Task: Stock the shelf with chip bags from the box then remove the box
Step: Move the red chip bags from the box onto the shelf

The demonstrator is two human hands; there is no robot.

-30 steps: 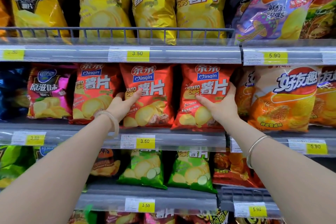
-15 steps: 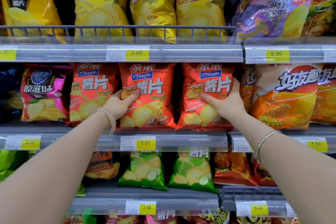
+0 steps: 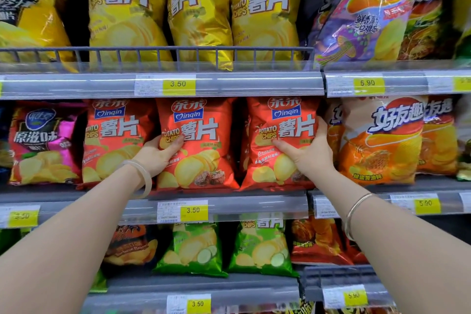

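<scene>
Head view: left hand grips the middle red chip bag, right hand the neighbouring red bag, packed tight along the middle shelf edge.

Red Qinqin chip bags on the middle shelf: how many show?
3. Left red bag untouched; middle red bag gripped by the left hand; right red bag held by the right hand. More may sit behind.

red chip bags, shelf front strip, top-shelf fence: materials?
Red chip bags: glossy metallised plastic film, likely; sheen and crinkles. Shelf front strip: clear plastic over grey, judging by glare streaks and price labels behind it. Top-shelf fence: grey coated wire, probably metal; thin welded bars.
</scene>
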